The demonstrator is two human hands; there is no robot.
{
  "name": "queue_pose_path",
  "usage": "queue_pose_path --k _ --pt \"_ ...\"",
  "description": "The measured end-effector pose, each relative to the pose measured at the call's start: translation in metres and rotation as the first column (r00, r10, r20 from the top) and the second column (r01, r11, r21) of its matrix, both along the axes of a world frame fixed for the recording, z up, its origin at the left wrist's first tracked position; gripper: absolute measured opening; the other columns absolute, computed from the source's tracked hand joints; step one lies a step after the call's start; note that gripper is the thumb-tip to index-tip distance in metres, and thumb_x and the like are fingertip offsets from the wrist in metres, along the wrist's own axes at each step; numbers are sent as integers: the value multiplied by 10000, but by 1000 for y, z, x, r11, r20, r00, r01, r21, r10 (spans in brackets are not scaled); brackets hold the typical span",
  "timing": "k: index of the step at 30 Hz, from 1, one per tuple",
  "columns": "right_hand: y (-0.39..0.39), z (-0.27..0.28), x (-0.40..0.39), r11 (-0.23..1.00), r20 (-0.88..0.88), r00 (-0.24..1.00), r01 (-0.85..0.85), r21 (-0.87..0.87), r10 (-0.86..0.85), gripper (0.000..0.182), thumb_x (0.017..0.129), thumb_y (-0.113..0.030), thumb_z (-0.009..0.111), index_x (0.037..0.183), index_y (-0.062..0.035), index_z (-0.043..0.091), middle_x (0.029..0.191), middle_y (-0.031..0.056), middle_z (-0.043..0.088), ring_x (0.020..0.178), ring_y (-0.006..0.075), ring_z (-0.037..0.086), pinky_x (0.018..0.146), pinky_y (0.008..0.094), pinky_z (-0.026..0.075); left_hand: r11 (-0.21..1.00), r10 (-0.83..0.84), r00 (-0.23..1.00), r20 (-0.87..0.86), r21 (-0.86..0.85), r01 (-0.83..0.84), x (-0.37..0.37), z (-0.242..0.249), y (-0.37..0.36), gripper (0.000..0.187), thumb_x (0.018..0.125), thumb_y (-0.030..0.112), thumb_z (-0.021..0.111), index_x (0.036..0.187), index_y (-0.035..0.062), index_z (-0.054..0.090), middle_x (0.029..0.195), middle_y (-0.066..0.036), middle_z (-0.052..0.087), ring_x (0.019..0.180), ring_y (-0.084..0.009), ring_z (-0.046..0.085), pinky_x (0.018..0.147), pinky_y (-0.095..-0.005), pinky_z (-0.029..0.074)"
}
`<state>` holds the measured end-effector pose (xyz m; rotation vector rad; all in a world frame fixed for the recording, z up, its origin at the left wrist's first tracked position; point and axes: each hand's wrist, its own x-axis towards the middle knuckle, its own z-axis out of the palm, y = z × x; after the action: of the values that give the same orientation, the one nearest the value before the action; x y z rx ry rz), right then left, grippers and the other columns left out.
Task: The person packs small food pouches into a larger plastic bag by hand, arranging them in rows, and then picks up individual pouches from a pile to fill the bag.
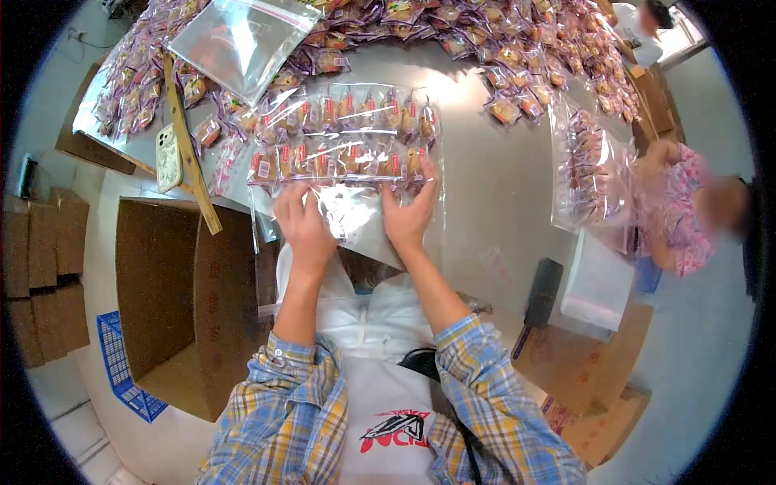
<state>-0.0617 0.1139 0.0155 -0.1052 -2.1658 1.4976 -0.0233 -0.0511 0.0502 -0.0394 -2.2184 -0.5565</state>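
Observation:
In front of me lies a large clear plastic bag (350, 212) with two rows of small wrapped pastries (339, 162) in its far half. Its near part hangs over the table edge toward my lap. My left hand (305, 226) is at the near side of the lower row, fingers bent and drawn together on the film. At the right end of that row, my right hand (410, 215) has its thumb and fingers stretched apart, fingertips against the end packs. Beyond the rows lies another clear bag (242, 44), flat and unfilled, on loose packs.
Loose packs (517, 65) are heaped along the table's far side. A wooden strip (186, 145) and a phone (169, 158) lie at left, above an open carton (158, 299). At right, a person (687, 194) is beside another filled bag (586, 166).

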Motion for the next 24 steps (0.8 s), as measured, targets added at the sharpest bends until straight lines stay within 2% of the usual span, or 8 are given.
queue_pose_path --k 2,5,9,10,13,17,21,24 --pt "-1 2 0 1000 0 1000 13 28 -13 827 780 -84 852 1496 -38 441 1530 239 459 1467 428 404 1225 495 322 1000 12 1000 5 -14 -12 -8 -5 1 341 817 169 836 1111 24 740 1171 -156 660 1233 -373 573 1050 -488 436" --pt "-2 3 -2 999 0 1000 2 33 -2 832 791 -79 848 1507 -46 427 1539 242 446 1474 432 392 1227 501 319 984 102 995 -11 -147 -102 -4 9 11 353 848 191 785 1160 31 736 1246 -159 647 1280 -383 555 1090 -503 414" --pt "-2 4 0 1000 0 1000 -12 14 12 815 802 -81 842 1504 -45 431 1537 247 433 1472 438 385 1222 508 321 997 -52 988 146 -53 61 -14 3 10 456 828 165 733 1266 45 700 1407 -162 593 1341 -394 529 1169 -553 362" --pt "-2 5 0 1000 12 1000 -7 19 6 814 802 -84 843 1504 -45 432 1536 246 434 1472 436 385 1222 505 323 996 -49 994 102 -68 56 -16 9 11 514 831 129 702 1337 48 672 1438 -149 595 1384 -394 505 1190 -562 352" --pt "-2 5 2 1000 31 999 -6 -15 7 816 800 -88 847 1503 -43 434 1541 247 428 1474 430 385 1220 499 327 972 -66 982 177 -209 103 -22 11 3 549 858 66 664 1401 11 613 1427 -197 599 1371 -421 515 1211 -576 337" --pt "-2 3 2 1000 27 1000 -3 16 2 821 796 -87 852 1503 -47 437 1552 246 420 1472 424 395 1216 493 335 981 -60 974 217 -169 98 -25 12 -3 556 852 12 651 1405 75 637 1465 -170 579 1358 -400 529 1141 -535 401" --pt "0 5 1 1000 14 1000 -22 -7 22 823 789 -78 851 1502 -59 441 1557 237 419 1474 420 395 1219 492 332 978 46 950 310 -208 20 -22 21 7 591 810 -1 670 1386 127 673 1489 -127 571 1382 -359 507 1165 -502 348" --pt "0 -2 1 1000 -16 999 -27 -2 27 828 779 -78 853 1498 -56 444 1554 237 423 1468 426 397 1221 496 326 969 -3 955 297 -236 77 -24 16 10 603 790 17 683 1371 179 695 1521 -113 555 1476 -317 436 1199 -550 267"
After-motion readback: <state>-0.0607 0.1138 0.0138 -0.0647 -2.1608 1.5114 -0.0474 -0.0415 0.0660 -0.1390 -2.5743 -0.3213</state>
